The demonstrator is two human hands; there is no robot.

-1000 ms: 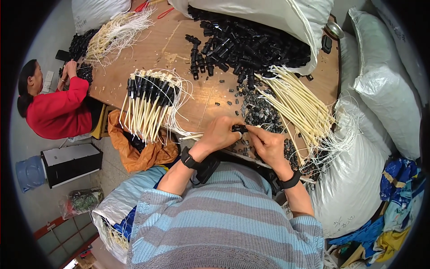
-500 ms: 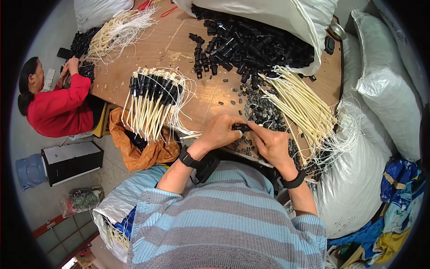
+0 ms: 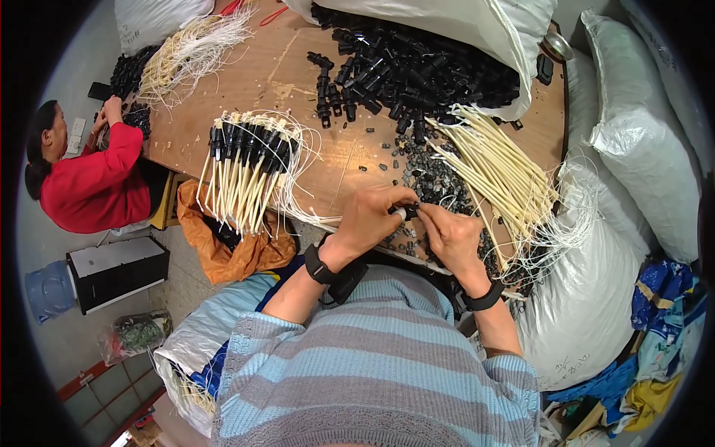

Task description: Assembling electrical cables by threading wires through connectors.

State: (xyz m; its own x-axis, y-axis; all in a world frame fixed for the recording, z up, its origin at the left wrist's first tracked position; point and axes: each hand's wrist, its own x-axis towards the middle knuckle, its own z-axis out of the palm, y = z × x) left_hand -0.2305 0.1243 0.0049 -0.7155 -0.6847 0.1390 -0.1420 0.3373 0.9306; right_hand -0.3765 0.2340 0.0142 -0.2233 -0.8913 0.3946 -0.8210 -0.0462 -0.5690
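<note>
A small black plastic connector (image 3: 411,211) is pinched in the fingers of my left hand (image 3: 370,223), over the table's near edge. The thumb and forefinger of my right hand (image 3: 453,240) close on its right end; whether they hold a separate small piece there is hidden. A short white band shows beside the connector, at my left fingers. Cream tubing (image 3: 316,219) runs toward my left hand from the left. Just beyond my hands lie many small dark clips (image 3: 428,167), scattered on the wooden table (image 3: 328,167).
Left of my hands sits a bundle of cream tubes with black connectors (image 3: 252,141). More cream tubes (image 3: 499,175) with white wires lie to the right. Black connectors (image 3: 402,78) spill from a white sack (image 3: 521,74) at the back. A person in red (image 3: 93,175) works at far left.
The connector has turned between my hands, and my right fingertips have shifted along its end. The view has moved slightly. At far left, the other person's hands have moved a little.
</note>
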